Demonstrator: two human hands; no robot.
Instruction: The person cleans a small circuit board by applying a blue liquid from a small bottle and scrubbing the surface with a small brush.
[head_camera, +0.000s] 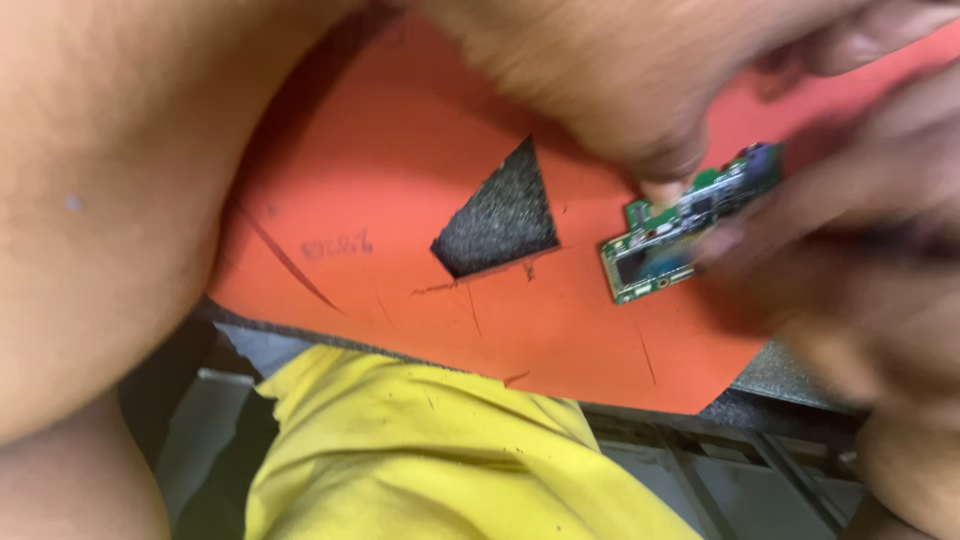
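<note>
Orange work mat (400, 170), scored and scuffed, with a triangular cut-out (500, 222) exposing dark foam; yellow cloth (420, 450) lies below its near edge. Small green circuit board (690, 222) is held just above the mat, between both hands. Left hand (610, 80) is curled, a fingertip pressed on the board's top edge. Right hand (860, 250), blurred, is closed on the board's right side; exact grip cannot be told.

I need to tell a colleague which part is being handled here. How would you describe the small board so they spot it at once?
Start from the orange mat with the dark triangular cut-out. To the cut-out's right lies a small green circuit board, pinched between the left hand and the right hand. It is the only green, component-studded piece; the yellow cloth below is plain fabric.
</note>
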